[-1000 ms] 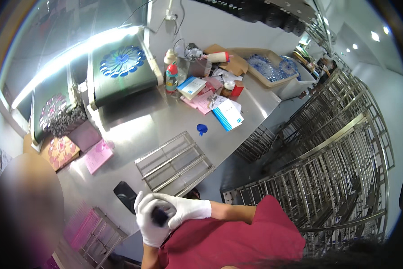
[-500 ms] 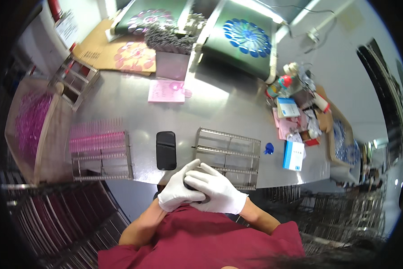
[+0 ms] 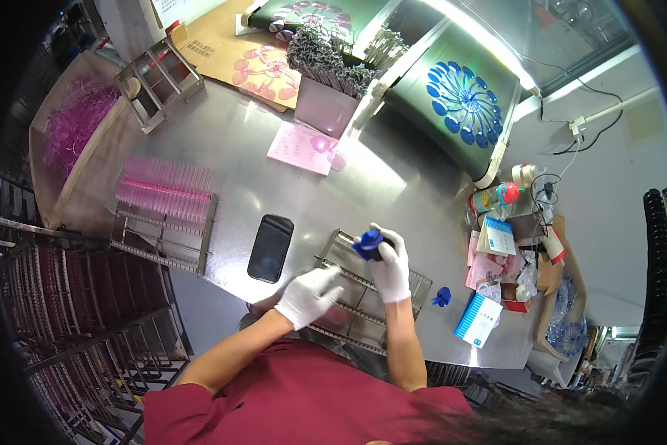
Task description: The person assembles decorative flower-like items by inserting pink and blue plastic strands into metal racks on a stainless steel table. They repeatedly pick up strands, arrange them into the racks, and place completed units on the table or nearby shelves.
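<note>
My right hand (image 3: 390, 271), in a white glove, is raised over the metal rack. Its fingers are wrapped round a bunch of dark blue glossy plastic pieces (image 3: 368, 244); their exact number and shape are hidden. Lower and to the left, my gloved left hand (image 3: 309, 298) hovers at the rack's near left side, thumb apart from loosely bent fingers, with nothing visible in it. The metal rack (image 3: 363, 300) has several notched bars and holds no pieces that I can make out. A small blue piece (image 3: 441, 297) lies on the table to its right.
Left of the rack lies a black phone (image 3: 270, 248). Another rack (image 3: 159, 237) carries a row of pink pieces. A bin of purple strands (image 3: 81, 126) stands far left. Notebooks (image 3: 479, 320), a bottle and boxes crowd the right. Conveyor belts (image 3: 452, 111) end at the back.
My hands were together near my body around something dark. They have parted: the right moved forward with the blue pieces, the left stays lower left. The view has turned somewhat.
</note>
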Demonstrator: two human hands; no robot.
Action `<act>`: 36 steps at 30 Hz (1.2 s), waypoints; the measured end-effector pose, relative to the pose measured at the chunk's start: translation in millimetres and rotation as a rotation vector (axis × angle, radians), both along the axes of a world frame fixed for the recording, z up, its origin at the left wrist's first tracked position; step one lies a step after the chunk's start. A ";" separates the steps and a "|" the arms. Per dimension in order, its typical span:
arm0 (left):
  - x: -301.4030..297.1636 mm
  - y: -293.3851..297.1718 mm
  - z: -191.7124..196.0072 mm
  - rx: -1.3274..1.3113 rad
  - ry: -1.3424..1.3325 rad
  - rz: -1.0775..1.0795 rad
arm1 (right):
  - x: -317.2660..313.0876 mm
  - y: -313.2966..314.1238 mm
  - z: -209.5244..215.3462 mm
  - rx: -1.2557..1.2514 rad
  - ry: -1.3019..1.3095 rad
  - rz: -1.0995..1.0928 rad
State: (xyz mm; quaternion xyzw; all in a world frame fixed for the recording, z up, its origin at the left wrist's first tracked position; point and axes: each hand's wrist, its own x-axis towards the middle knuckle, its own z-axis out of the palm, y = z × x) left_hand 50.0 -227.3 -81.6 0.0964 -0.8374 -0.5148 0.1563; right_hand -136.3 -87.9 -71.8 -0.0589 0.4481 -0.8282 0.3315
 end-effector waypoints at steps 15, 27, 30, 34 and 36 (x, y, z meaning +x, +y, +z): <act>-31.4 20.7 -27.1 -0.426 0.205 -0.330 | 7.6 -54.0 10.3 0.744 1.116 0.097; -27.0 21.9 -26.8 -0.529 0.200 -0.318 | -15.6 94.5 -24.1 0.608 0.854 0.008; -28.2 22.5 -24.3 -0.529 0.198 -0.317 | -23.9 117.1 -26.6 0.623 0.946 0.003; -37.8 37.5 -6.9 -0.473 0.238 -0.226 | -31.3 94.9 -9.9 0.615 1.067 -0.011; -47.3 53.2 -3.4 -0.437 0.227 -0.208 | -36.3 89.3 -20.7 0.586 0.971 -0.062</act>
